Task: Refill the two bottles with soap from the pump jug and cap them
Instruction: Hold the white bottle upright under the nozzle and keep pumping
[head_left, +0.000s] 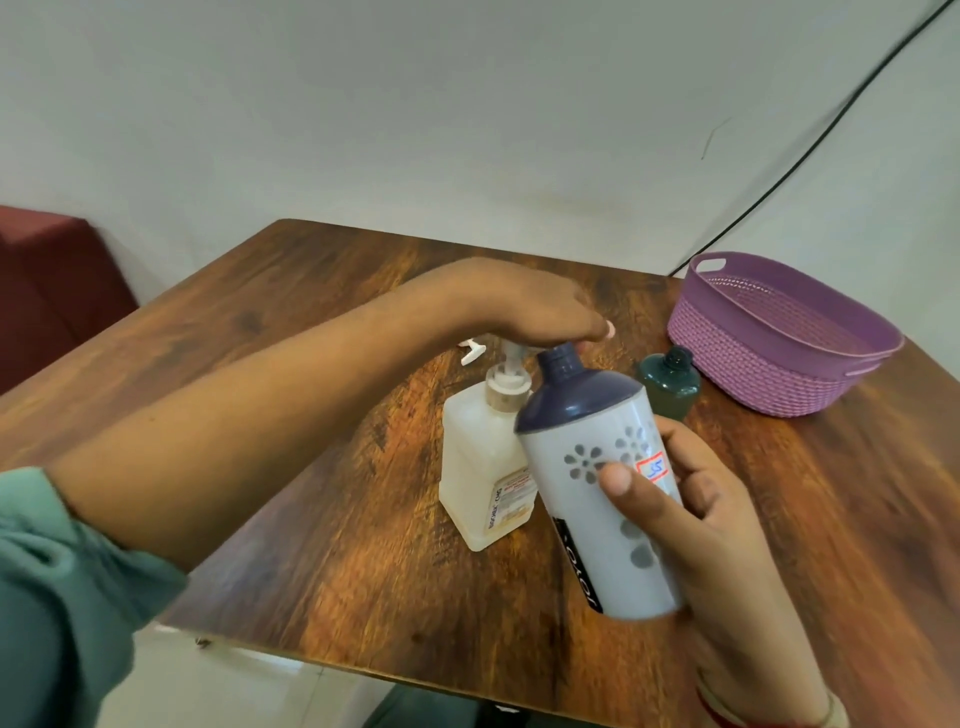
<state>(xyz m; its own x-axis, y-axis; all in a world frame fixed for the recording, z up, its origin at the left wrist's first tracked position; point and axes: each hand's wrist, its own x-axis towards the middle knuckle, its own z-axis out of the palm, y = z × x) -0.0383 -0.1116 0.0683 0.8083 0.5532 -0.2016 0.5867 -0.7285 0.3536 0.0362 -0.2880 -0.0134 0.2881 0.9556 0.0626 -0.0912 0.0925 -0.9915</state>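
The left hand (524, 312) lies flat on the head of the translucent white plastic pump jug (483, 457) standing mid-tabletop (363, 545), its grip wide, apparently pressing rather than holding. The right hand (691, 525) wraps its grip round the grey plastic bottle with the navy shoulder (566, 488), tilting its open neck towards the spout, seemingly to catch soap. The small dark green bottle (667, 384) waits upright beside the purple woven basket (779, 364).
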